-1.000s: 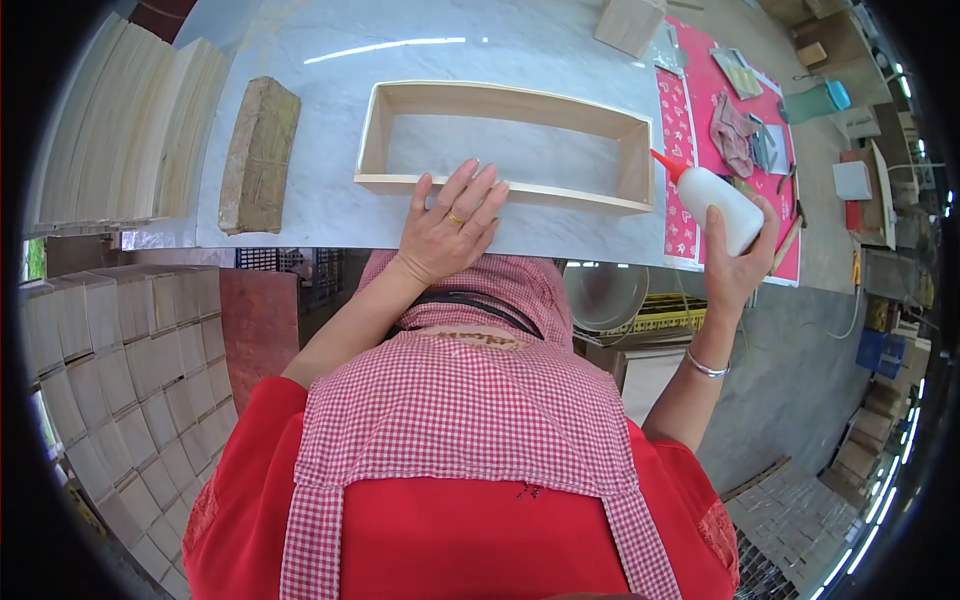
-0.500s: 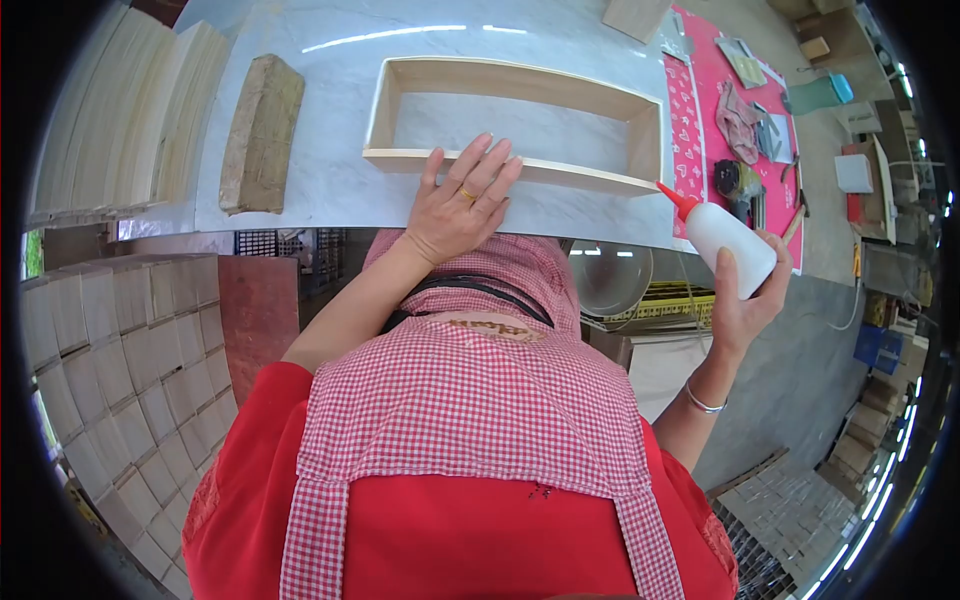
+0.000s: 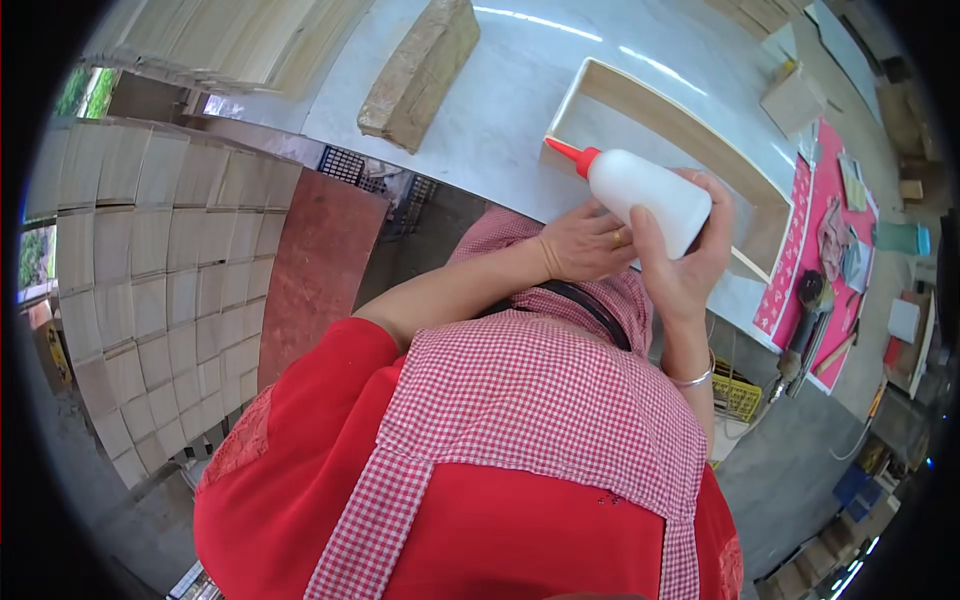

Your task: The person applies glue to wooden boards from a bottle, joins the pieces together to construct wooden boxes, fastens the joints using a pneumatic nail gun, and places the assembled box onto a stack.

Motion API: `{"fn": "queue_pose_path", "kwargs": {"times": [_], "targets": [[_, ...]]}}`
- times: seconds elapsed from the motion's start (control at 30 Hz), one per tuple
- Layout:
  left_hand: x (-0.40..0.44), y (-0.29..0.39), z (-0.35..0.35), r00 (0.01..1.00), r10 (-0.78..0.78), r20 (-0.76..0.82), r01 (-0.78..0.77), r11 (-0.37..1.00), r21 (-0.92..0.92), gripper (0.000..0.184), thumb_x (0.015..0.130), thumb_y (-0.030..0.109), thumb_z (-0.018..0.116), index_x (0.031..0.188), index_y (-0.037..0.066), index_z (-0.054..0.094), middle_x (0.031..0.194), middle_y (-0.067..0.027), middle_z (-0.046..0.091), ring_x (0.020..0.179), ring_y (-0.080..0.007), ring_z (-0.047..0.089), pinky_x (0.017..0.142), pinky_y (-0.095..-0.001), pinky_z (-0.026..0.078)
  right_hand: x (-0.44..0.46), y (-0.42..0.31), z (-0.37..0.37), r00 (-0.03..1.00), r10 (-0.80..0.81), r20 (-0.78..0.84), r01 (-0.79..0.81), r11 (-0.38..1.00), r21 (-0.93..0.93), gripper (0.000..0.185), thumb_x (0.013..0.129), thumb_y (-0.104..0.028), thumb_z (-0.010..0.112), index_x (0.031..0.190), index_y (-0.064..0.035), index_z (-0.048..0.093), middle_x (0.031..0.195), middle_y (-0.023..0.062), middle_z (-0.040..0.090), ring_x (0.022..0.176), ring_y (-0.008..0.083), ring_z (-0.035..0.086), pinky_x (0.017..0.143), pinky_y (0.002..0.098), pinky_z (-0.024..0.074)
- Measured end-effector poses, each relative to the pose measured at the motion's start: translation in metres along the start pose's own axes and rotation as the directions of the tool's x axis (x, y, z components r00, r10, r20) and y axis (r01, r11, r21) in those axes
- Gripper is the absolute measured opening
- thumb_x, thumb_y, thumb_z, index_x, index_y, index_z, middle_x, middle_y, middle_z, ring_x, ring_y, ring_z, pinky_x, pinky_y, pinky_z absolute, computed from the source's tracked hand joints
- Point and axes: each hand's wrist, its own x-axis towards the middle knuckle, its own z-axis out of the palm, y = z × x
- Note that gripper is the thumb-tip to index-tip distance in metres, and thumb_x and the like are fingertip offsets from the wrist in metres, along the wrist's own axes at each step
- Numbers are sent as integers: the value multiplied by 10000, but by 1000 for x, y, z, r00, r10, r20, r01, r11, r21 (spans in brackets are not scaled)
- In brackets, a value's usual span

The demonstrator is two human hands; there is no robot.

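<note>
A white squeeze bottle [image 3: 650, 198] with a red pointed nozzle is in my right hand [image 3: 695, 265], fingers and thumb wrapped around its lower end. It is tilted, its tip pointing left by the left front corner of a rectangular wooden frame [image 3: 690, 122]. Whether the tip touches the wood I cannot tell. My left hand [image 3: 588, 243], with a ring on one finger, lies by the frame's front side, fingers stretched out and partly hidden behind the bottle. Most of that front side is also covered by bottle and hands.
A worn brown block [image 3: 418, 75] lies on the pale tabletop [image 3: 500, 120] to the left. Stacked wooden boards [image 3: 230, 40] stand beyond it, and piled wood pieces [image 3: 170, 270] sit lower left. A pink patterned cloth [image 3: 800, 270] with tools lies right.
My right hand has carried the bottle leftward from the frame's right corner to near its left corner. The whole view has turned and shifted, showing more of the left side.
</note>
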Motion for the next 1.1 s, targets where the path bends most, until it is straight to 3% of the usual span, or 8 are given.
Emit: {"fn": "queue_pose_path", "kwargs": {"times": [0.33, 0.6, 0.73, 0.97, 1.1], "targets": [[3, -1, -4, 998, 32, -59, -35, 999, -41, 407, 747, 295, 664, 1131, 160, 640, 1252, -6, 555, 1213, -193, 540, 1071, -509, 381, 1, -4, -12, 993, -112, 28, 115, 977, -178, 580, 742, -50, 793, 1222, 19, 475, 1062, 174, 620, 968, 248, 629, 851, 351, 508], [9, -1, -11, 995, 95, -18, -96, 993, -73, 418, 767, 292, 692, 1144, 120, 632, 1297, -52, 564, 1217, -214, 553, 1100, -475, 382, -19, -10, -55, 999, -43, -28, 34, 963, -267, 591, 753, -51, 789, 1243, 30, 470, 1085, 163, 620, 980, 240, 623, 864, 344, 501], [10, 1, -10, 996, 70, 49, -64, 991, -114, 394, 791, 270, 693, 1145, 111, 625, 1333, -55, 554, 1271, -225, 524, 1120, -477, 352, -32, -12, -80, 998, -36, -57, 15, 942, -335, 563, 804, -41, 759, 1280, 19, 463, 1177, 136, 570, 1074, 224, 576, 928, 342, 475], [14, 1, -17, 985, 81, 154, -76, 996, -39, 444, 810, 294, 705, 1219, 146, 614, 1366, -49, 530, 1321, -206, 490, 1173, -474, 237, -55, -12, -118, 976, 24, -215, -101, 931, -351, 578, 774, -56, 784, 1258, 25, 478, 1150, 147, 576, 1042, 230, 581, 916, 341, 475], [15, 3, -18, 981, 77, 176, -73, 997, -27, 445, 821, 304, 694, 1227, 142, 614, 1394, -54, 518, 1337, -209, 475, 1171, -476, 239, -64, -16, -138, 957, 31, -290, -150, 904, -400, 557, 786, -69, 782, 1250, 20, 487, 1147, 135, 572, 1039, 219, 574, 913, 338, 474]]}}
